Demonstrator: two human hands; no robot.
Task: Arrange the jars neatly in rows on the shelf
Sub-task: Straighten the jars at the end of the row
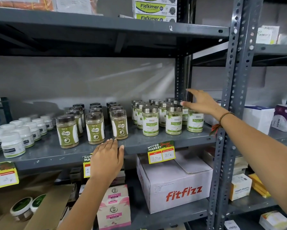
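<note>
On the grey metal shelf (136,143) stand three groups of jars in rows. Silver-lidded moringa jars (150,120) with green labels fill the right part. Dark-lidded Gaska jars (95,128) of brownish powder stand in the middle. Small white jars (13,144) sit at the left. My right hand (201,102) hovers open above the rightmost moringa jars, fingers spread, holding nothing. My left hand (107,159) rests flat at the shelf's front edge, just below the front Gaska jars, fingers together and empty.
A slotted steel upright (230,103) rises just right of the moringa jars. Price tags (161,152) hang from the shelf edge. Below sit a white fitfizz carton (177,185) and pink boxes (113,206). Boxes fill the neighbouring rack at right.
</note>
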